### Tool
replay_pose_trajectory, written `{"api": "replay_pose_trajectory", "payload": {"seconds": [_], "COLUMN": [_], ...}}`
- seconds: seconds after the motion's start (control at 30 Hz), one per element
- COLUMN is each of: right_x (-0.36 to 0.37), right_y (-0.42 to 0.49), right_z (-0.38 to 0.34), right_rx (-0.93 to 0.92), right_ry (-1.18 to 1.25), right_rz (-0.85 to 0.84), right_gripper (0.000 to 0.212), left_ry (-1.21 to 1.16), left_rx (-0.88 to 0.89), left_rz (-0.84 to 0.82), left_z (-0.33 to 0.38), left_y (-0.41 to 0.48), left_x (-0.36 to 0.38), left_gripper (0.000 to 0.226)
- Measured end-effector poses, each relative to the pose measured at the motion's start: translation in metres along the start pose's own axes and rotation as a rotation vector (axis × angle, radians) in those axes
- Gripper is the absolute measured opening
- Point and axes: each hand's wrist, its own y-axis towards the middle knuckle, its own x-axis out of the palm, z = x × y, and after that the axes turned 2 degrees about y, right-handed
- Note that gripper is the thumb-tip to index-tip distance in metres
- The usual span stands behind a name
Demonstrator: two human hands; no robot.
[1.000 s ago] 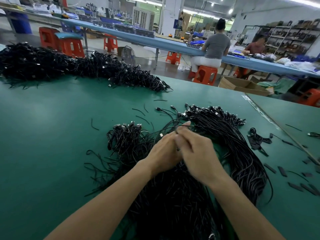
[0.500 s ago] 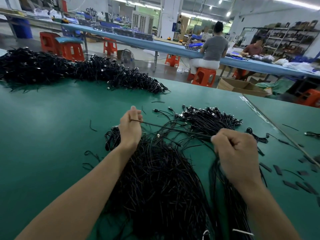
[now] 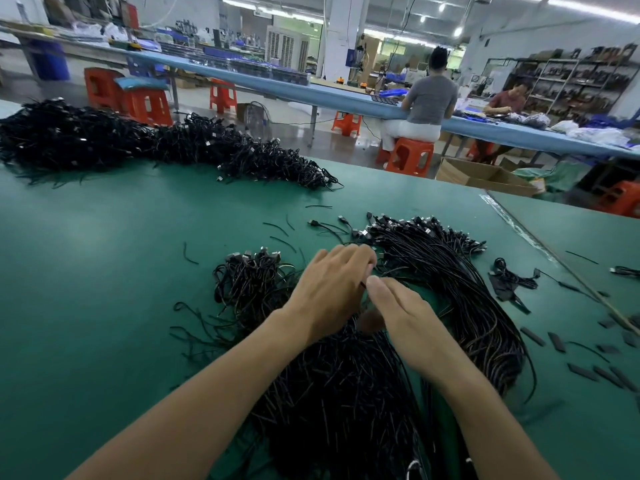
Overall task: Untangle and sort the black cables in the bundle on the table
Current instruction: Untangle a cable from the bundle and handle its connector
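A big tangled bundle of black cables [image 3: 329, 393] lies on the green table [image 3: 104, 289] right in front of me. A clump of its connector ends [image 3: 252, 268] sticks out to the left. To the right, a neater curved sheaf of cables [image 3: 460, 282] has its plugs lined up at the far end. My left hand [image 3: 329, 289] and my right hand [image 3: 398, 313] meet over the bundle's middle. A short piece of black cable shows between their fingertips, pinched by both. The left fingers curl down into the strands, and their tips are hidden.
A long heap of black cables [image 3: 138, 143] runs along the table's far left. Loose cable bits and flat black strips [image 3: 557, 341] lie scattered to the right, near a seam in the table [image 3: 554, 254]. Beyond the far edge are orange stools, a cardboard box [image 3: 485, 174] and seated people.
Half a second ago my hands were spread apart with a cable stretched between them. Now they have come back together over the middle of the bundle.
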Motion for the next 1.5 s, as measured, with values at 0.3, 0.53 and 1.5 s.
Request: {"api": "replay_pose_trajectory", "payload": {"seconds": [0.3, 0.53, 1.5], "right_x": [-0.017, -0.025, 0.033], "right_y": [0.002, 0.003, -0.009], "right_z": [0.027, 0.039, 0.009], "right_rx": [-0.048, 0.025, -0.124], "right_ry": [0.004, -0.254, -0.163], "right_rz": [0.432, 0.284, -0.168], "right_gripper": [0.034, 0.028, 0.040], "left_ry": [-0.326, -0.093, -1.798], "left_rx": [-0.380, -0.250, -0.841], "left_rz": [0.157, -0.010, 0.058], "left_z": [-0.038, -0.037, 0.003], "left_y": [-0.012, -0.006, -0.027], "left_x": [-0.016, -0.044, -0.046], "left_gripper": [0.010, 0.016, 0.044]}}
